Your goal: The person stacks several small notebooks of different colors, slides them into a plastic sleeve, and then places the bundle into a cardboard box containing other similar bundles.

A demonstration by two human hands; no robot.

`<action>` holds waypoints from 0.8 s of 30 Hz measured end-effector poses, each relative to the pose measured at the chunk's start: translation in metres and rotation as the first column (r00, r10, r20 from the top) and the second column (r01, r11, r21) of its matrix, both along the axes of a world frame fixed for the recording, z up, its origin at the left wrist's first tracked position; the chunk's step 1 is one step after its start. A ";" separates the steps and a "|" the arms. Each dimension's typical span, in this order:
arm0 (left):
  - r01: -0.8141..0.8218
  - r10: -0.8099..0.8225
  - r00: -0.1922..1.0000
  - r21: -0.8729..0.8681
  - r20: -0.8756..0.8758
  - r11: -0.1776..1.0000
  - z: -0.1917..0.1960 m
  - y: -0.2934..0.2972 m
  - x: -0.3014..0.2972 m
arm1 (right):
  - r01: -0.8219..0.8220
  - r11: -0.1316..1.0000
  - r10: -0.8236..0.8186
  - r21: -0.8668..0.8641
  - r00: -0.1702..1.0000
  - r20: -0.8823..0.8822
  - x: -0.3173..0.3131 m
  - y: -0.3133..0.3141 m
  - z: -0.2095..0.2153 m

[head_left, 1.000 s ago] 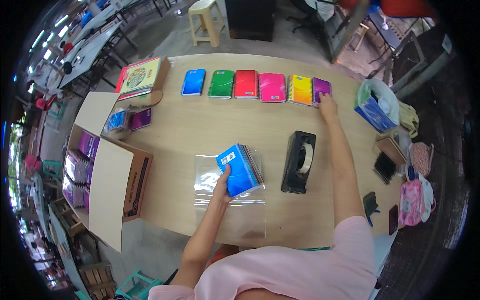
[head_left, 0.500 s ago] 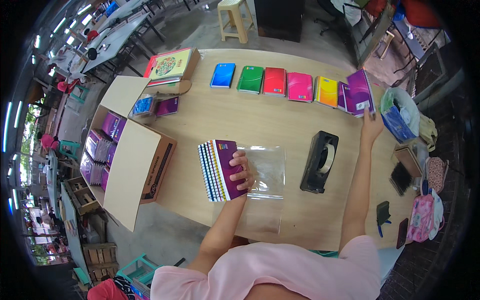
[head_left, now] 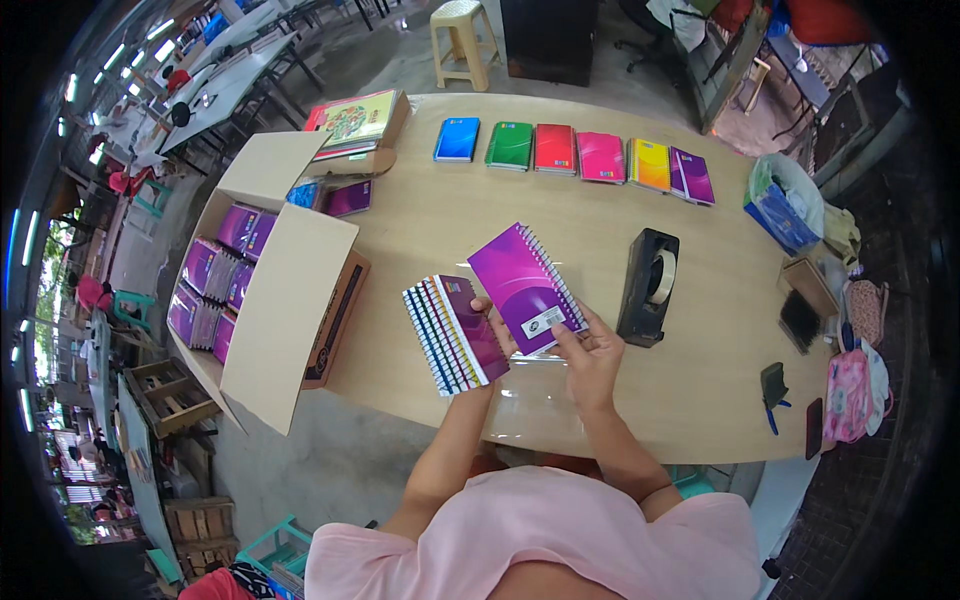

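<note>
In my left hand (head_left: 497, 330) is a stack of spiral notebooks (head_left: 455, 335), its coil edges fanned toward the left and a purple cover on top. My right hand (head_left: 592, 355) grips a single purple notebook (head_left: 522, 280) by its lower right corner, a white label showing on its cover. The two hands are close together, and the single notebook slants beside the stack, partly hiding my left fingers. Beneath them a clear plastic bag (head_left: 540, 410) lies flat on the table. A black tape dispenser (head_left: 648, 290) stands to the right of my right hand.
Along the far side runs a row of notebook piles: blue (head_left: 457, 139), green (head_left: 509, 146), red (head_left: 554, 148), pink (head_left: 601, 157), yellow (head_left: 649, 164) and purple (head_left: 691, 176). An open carton (head_left: 290, 310) of wrapped purple notebooks stands left. Bags (head_left: 785, 210) and a phone (head_left: 814, 428) sit right.
My right hand has come from the far right pile to the middle, bringing the purple notebook beside the stack. The left hand keeps its stack, now slightly tilted.
</note>
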State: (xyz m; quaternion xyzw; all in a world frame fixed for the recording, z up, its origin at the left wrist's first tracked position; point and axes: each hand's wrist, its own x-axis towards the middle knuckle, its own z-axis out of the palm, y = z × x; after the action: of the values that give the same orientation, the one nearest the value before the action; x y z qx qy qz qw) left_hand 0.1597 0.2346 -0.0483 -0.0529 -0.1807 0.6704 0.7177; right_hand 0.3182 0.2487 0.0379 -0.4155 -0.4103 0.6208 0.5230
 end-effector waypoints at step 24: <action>-0.165 0.226 -0.478 0.340 -0.849 0.926 -0.046 -0.040 -0.044 | -0.209 0.921 0.107 0.329 0.947 0.304 -0.036 -0.016 -0.154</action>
State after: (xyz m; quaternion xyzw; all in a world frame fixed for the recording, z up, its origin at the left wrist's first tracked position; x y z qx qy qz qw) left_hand 0.1162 0.1945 -0.0947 0.5824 0.4870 0.5208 0.3903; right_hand 0.2824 0.2331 -0.1160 -0.3627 -0.6185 0.5114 0.4737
